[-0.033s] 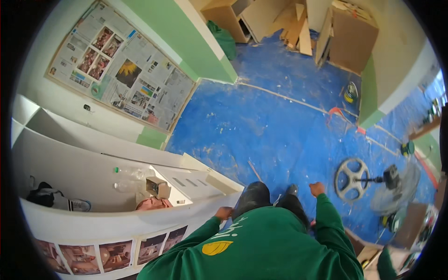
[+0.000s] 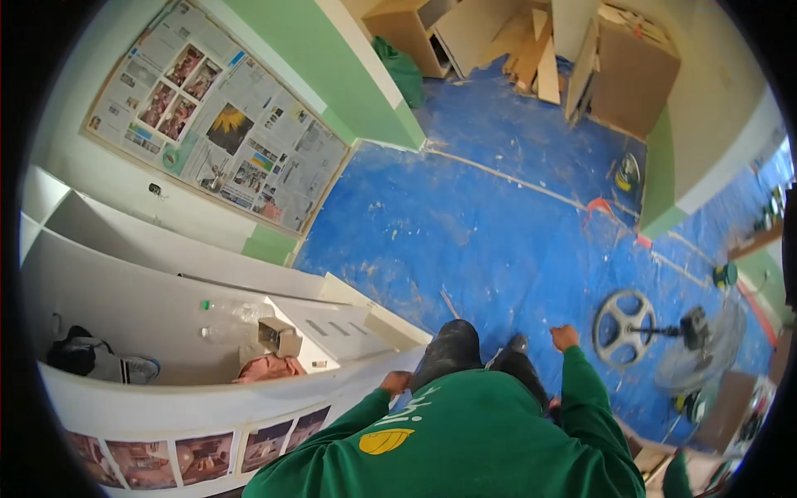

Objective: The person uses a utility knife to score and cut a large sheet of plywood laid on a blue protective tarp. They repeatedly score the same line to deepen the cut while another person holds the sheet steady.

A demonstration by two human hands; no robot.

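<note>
My right hand point(image 2: 564, 338) is held out over the floor to the right of my legs, its fingers curled into a fist with nothing showing in it. Close to my left thigh and the end of the white counter is my left hand point(image 2: 397, 383); its fingers are mostly hidden, so I cannot tell whether they grip anything. Beside it on the counter point(image 2: 187, 369) stand an open cardboard box point(image 2: 280, 338), a crumpled pink cloth point(image 2: 270, 368) and clear plastic bottles point(image 2: 232, 311). Dark trousers and shoes show below my green sweatshirt point(image 2: 498, 432).
Blue sheeting point(image 2: 465, 232) covers the floor. A pedestal fan point(image 2: 624, 328) lies on its side at the right. Broken cabinets point(image 2: 635, 75) and boards point(image 2: 544, 66) lean at the back. A newspaper-covered board point(image 2: 224, 124) hangs on the left wall. A red strap point(image 2: 598, 204) lies on the floor.
The view has shifted slightly, so the fan and the cabinets sit a little differently. Both hands keep nearly the same places and poses.
</note>
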